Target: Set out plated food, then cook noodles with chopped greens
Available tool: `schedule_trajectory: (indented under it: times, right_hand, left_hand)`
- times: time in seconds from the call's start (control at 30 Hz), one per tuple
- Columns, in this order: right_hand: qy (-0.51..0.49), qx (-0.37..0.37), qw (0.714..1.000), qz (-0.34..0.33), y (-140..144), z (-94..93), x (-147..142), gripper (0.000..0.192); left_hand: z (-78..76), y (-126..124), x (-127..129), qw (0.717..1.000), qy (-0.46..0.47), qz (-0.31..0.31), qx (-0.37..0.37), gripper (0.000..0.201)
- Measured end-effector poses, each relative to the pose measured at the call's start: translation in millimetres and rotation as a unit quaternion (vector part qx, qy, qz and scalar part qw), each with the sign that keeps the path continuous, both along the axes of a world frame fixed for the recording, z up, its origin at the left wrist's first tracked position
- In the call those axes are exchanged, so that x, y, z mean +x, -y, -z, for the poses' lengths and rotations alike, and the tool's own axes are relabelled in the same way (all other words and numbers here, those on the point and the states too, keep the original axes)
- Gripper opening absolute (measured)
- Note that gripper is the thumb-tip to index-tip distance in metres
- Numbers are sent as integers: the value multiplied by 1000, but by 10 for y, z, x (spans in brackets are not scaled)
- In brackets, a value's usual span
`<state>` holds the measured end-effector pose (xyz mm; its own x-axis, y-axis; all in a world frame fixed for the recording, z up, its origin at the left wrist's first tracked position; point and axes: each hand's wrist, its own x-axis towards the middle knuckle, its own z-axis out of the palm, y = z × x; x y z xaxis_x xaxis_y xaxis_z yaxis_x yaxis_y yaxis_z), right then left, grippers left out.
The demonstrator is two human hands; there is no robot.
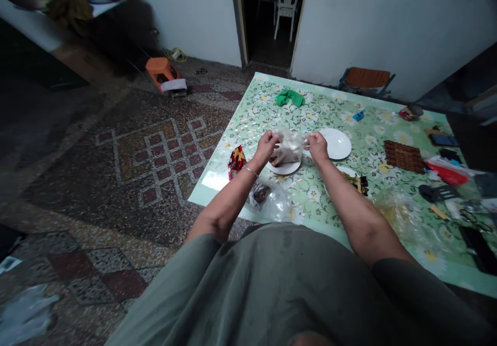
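A clear plastic bag [290, 147] is stretched between my two hands, over a white plate [285, 170]. My left hand [267, 147] pinches one side of the bag and my right hand [317, 147] pinches the other. Something brownish shows under or inside the bag at the plate's left; I cannot make out what it is. Just beyond my right hand lies another white plate [337, 143] with nothing on it. By my left forearm stands a red packet [236, 160]. Nearer my body, a second clear bag [277, 204] has dark pieces in it.
Under my right forearm, a plate with dark and yellowish food [355, 180] is partly hidden. A green cloth [289, 98], a brown woven mat [404, 156], a black slotted spatula [438, 193] and a tin can [410, 111] lie about the flowered table. An orange stool [158, 66] stands on the floor.
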<state>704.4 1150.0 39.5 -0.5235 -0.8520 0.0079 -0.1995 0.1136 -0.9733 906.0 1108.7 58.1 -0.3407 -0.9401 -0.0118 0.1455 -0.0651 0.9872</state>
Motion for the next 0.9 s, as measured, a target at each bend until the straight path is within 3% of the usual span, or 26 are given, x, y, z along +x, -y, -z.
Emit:
schedule_trajectory:
  times: [0.13,0.4,0.53,0.73,0.9]
  right_hand:
    - [12,-19,1000,11,-49,-112,2,23]
    - [40,-45,998,24,-138,-288,24,25]
    - [39,-25,999,18,-155,-327,8,28]
    - [28,-67,997,4,-153,-451,22,29]
    - [22,-40,999,-13,-179,-517,103,31]
  left_hand:
    - [-97,4,-77,999,-16,22,-25,22]
    - [-307,52,-84,997,-38,2,-75,23]
    - [-365,96,-62,995,-31,-23,-94,25]
    - [-437,150,-34,990,-46,-32,-130,25]
    - [-465,174,76,987,-46,-58,-146,26]
